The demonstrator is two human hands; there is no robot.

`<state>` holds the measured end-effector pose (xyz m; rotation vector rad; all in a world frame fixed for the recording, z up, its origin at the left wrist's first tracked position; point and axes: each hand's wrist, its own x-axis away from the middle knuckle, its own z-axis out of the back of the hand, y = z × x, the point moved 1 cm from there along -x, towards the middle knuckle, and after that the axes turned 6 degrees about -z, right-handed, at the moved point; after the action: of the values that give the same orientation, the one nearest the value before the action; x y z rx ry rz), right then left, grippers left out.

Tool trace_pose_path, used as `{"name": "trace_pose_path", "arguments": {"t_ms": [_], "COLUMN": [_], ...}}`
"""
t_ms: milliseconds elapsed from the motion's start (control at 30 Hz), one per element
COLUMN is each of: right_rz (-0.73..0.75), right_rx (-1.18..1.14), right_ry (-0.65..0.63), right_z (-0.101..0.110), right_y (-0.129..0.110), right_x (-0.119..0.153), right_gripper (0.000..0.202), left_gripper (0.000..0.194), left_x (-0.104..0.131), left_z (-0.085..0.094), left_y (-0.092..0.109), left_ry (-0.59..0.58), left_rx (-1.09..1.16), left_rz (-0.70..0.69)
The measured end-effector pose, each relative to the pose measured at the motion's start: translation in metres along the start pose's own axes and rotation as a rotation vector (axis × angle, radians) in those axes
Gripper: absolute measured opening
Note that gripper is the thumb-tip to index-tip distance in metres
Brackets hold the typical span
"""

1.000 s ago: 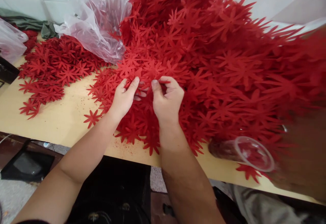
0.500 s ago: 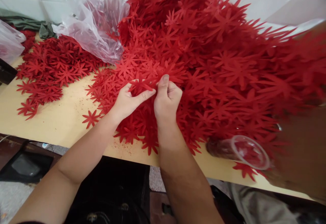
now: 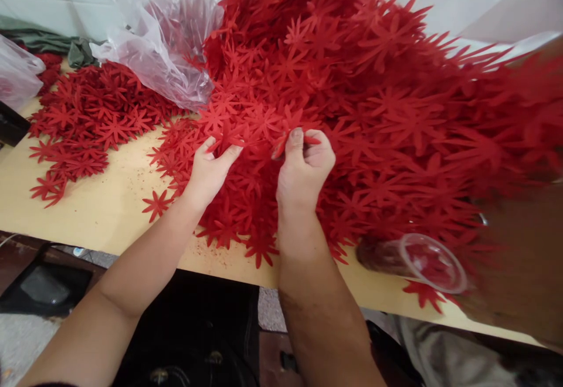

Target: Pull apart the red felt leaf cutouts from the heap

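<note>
Over the near part of a large heap of red star-shaped fabric flower pieces (image 3: 373,111), my two hands are a short way apart. My left hand (image 3: 212,167) pinches a red flower piece (image 3: 229,136) between thumb and fingers, its petals spreading past the fingertips. My right hand (image 3: 304,170) is closed, with thumb against curled fingers, on another red flower piece (image 3: 313,139); petals poke out on both sides of the thumb. Much of what each hand holds blends into the heap behind, so how many layers are held is hidden.
A smaller, darker red pile (image 3: 101,111) lies at the left of the pale tabletop (image 3: 88,205). Behind it sits a clear plastic bag (image 3: 162,53). A transparent cup (image 3: 433,264) lies on its side near the right front edge, beside a brown cardboard surface (image 3: 519,264).
My hands have drawn apart: the left moved a little left, the right moved right. A red flower piece now shows in my right fingers.
</note>
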<state>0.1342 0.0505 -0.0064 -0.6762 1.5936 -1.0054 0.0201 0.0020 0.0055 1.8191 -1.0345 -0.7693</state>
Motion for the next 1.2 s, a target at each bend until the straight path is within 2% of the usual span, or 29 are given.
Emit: {"name": "trace_pose_path", "arguments": {"t_ms": [133, 233, 300, 367, 467, 600, 700, 833, 1000, 1100, 1200], "right_rz": [-0.027, 0.115, 0.189, 0.178, 0.069, -0.057, -0.068, -0.100, -0.111, -0.089, -0.092], "right_rx": [0.017, 0.156, 0.238, 0.249, 0.185, -0.001, -0.066, -0.002, 0.019, 0.012, 0.008], "right_ry": [0.138, 0.130, 0.051, -0.085, -0.300, -0.420, -0.404, -0.251, -0.095, -0.106, -0.187], "right_z": [0.006, 0.011, 0.011, 0.009, 0.001, -0.005, -0.004, 0.000, 0.002, 0.002, 0.001], "right_y": [0.002, -0.005, -0.013, -0.019, -0.022, -0.019, -0.018, -0.017, -0.015, -0.016, -0.019], "right_x": [-0.005, -0.004, 0.000, 0.005, 0.011, 0.013, 0.011, 0.007, 0.003, 0.002, 0.003], "right_gripper": [0.030, 0.033, 0.038, 0.031, 0.027, 0.024, 0.024, 0.036, 0.045, 0.043, 0.042], "left_gripper": [0.022, 0.024, 0.023, 0.021, 0.019, 0.020, 0.018, 0.012, 0.015, 0.016, 0.010], "left_x": [-0.001, 0.000, 0.001, 0.002, 0.001, 0.001, 0.003, 0.006, 0.003, 0.003, 0.005], "left_z": [0.002, 0.002, 0.001, 0.000, 0.000, 0.000, -0.002, -0.003, 0.001, 0.001, -0.001], "left_y": [0.001, 0.002, 0.003, 0.004, 0.004, 0.002, 0.003, 0.007, 0.008, 0.009, 0.010], "left_ry": [-0.024, -0.032, -0.030, -0.038, -0.066, -0.100, -0.140, -0.224, -0.202, -0.219, -0.228], "left_rx": [0.007, 0.005, 0.001, 0.003, 0.014, 0.027, 0.046, 0.098, 0.078, 0.066, 0.087], "left_rz": [0.029, 0.046, 0.035, 0.018, 0.010, 0.002, -0.010, 0.034, 0.083, 0.082, 0.052]}}
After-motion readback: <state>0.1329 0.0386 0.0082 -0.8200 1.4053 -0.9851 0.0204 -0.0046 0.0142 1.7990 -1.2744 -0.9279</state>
